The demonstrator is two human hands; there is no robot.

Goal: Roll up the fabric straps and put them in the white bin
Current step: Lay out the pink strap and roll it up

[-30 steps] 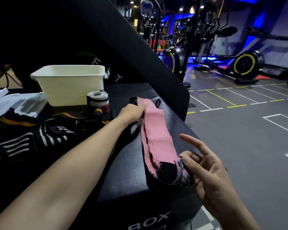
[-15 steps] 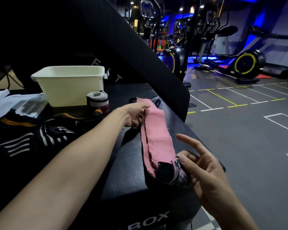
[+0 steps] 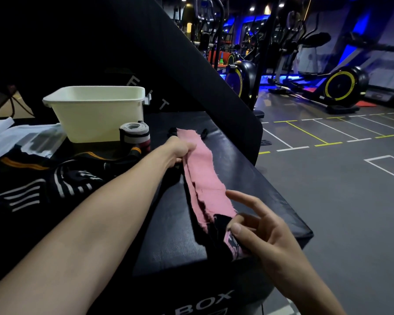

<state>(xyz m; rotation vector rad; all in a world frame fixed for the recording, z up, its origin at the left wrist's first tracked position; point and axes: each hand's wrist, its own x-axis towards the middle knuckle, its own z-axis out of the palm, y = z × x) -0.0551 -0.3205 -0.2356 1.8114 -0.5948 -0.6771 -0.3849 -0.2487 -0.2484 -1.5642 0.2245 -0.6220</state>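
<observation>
Straps in black with white and orange stripes (image 3: 43,178) lie in a loose heap at the far left, and behind them stands the white bin (image 3: 96,114) on the dark surface. Just beside the bin, at its right front corner, one grey strap (image 3: 135,137) is already rolled and stands on its end, not yet inside. My left hand (image 3: 180,150) reaches forward and grips the far part of the pink strap (image 3: 203,176) at its left edge. This strap lies stretched along the top of the black box (image 3: 248,178), from the far side to the near edge. My right hand (image 3: 257,226) pinches the near end, where a black and printed patch is, with thumb and bent fingers, while the forefinger points free. The cloth looks thin, soft and light, with frayed edges, so I judge it will not keep its shape alone. I think the roll must begin at the near end and stay tight under the fingers.
</observation>
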